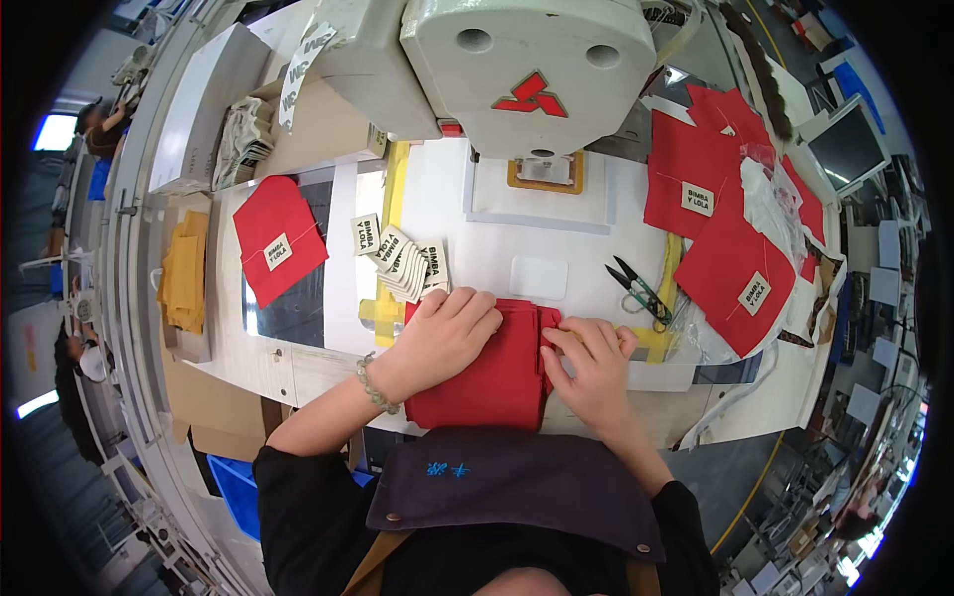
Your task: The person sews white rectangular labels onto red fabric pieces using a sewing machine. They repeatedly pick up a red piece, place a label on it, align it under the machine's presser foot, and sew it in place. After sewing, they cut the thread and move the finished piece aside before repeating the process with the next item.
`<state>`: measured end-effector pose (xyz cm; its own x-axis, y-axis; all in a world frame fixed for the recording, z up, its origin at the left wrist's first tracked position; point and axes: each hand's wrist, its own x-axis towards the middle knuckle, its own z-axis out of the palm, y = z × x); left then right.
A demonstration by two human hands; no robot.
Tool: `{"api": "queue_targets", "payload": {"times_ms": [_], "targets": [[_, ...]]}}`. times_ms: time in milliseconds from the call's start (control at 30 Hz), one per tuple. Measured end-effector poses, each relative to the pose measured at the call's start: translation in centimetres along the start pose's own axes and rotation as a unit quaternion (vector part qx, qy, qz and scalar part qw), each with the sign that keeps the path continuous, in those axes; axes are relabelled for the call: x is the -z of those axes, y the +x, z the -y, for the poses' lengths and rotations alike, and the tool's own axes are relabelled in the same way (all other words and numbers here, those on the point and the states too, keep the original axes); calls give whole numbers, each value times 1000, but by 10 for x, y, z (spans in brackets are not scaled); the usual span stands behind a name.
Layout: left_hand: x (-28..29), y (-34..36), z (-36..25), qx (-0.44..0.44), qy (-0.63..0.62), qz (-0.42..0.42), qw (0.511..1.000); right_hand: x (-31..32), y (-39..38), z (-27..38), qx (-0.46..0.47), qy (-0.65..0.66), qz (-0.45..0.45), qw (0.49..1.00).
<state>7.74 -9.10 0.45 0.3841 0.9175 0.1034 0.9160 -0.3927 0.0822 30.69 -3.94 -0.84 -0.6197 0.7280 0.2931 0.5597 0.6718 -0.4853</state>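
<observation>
From the head camera, a red cloth piece (492, 372) lies flat on the near edge of the white work table (477, 238), right in front of the person. The left hand (442, 333) rests flat on the left part of the cloth, fingers spread out and open, pressing down. The right hand (591, 363) sits at the right edge of the cloth, fingers bent, pinching a small fold there. The near side of the cloth hangs just over the table edge, close to the person's dark apron (517, 477). Just past the left hand is a small fan of white labels (402, 263), almost touching the fingers. To the far right of the right hand lie little black scissors (641, 293), near but apart. A single red piece with a label (278, 238) lies to the far left, and a pile of red pieces (730, 228) lies to the far right. The big pale sewing machine (527, 70) stands at the far side. Between the machine and the hands, the white table is bare.
</observation>
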Motion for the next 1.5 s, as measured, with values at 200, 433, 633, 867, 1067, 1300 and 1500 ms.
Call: {"api": "queue_targets", "payload": {"times_ms": [200,433,633,867,1067,1300,1500], "targets": [[-7,-17,1,-26,58,-104,993,0,-12,-13,22,115,-6,993],[3,-28,-3,-79,109,-221,966,-2,-17,-12,248,98,-74,961],[36,-3,-4,-163,173,-309,921,11,-22,-16,319,73,1,945],[76,113,-10,-195,58,-391,898,55,9,-26,-161,241,7,957],[10,157,-26,-235,-128,-162,950,69,44,-84,-303,550,-61,776],[-35,141,-6,-223,-33,-105,969,79,44,-91,-304,520,-11,798],[-37,129,14,-246,8,-155,957,73,48,-105,-249,462,-9,851]]}}
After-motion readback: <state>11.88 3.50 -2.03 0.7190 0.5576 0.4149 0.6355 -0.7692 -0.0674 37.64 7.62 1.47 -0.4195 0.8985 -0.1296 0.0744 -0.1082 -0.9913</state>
